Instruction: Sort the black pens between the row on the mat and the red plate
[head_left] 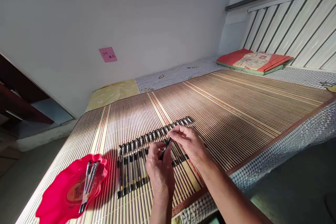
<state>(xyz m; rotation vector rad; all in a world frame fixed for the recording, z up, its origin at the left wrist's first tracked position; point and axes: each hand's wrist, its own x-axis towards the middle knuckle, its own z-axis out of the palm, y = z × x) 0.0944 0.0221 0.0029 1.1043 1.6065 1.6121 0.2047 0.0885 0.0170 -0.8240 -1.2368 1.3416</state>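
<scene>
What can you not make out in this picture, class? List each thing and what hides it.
Head view:
Pink note: writing too small to read.
Row of pens: middle hidden behind left hand and right hand.
Held pen: mostly covered by those hands.
Red plate: cut off by bottom edge.

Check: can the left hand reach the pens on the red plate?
Probably yes: the plate sits close on that side, only a low pen row between; but the left hand holds a pen with the right hand.
</scene>
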